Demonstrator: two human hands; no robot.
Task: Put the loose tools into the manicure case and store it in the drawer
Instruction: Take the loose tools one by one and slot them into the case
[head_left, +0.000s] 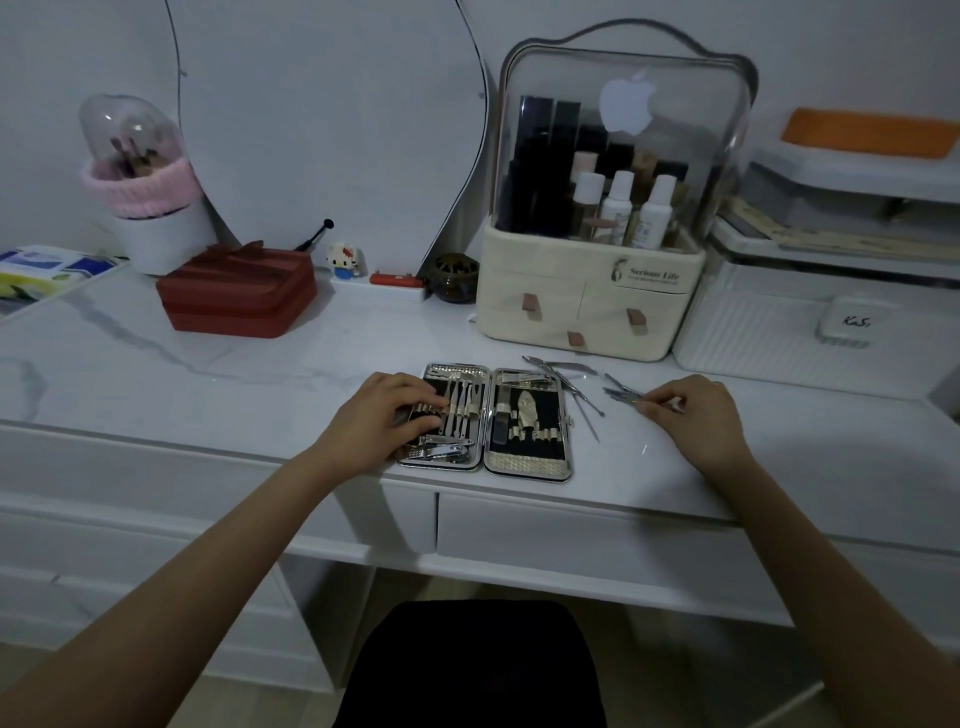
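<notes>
Black stool (470, 665), white marble vanity (208, 358); open manicure case (485, 423)

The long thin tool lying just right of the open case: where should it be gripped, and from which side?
Pinch the thin tool mid-shaft from above. It lies flat on the tabletop, crossed by other loose tools at its far end; its near end is free.

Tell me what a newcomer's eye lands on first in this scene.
First the open manicure case, lying flat at the front edge of the marble-look table, with the left hand resting on its left half. Just right of it the right hand pinches one of the loose tools scattered beside the case. Behind them stands a cream cosmetic organizer with a clear domed lid, full of bottles.
</notes>
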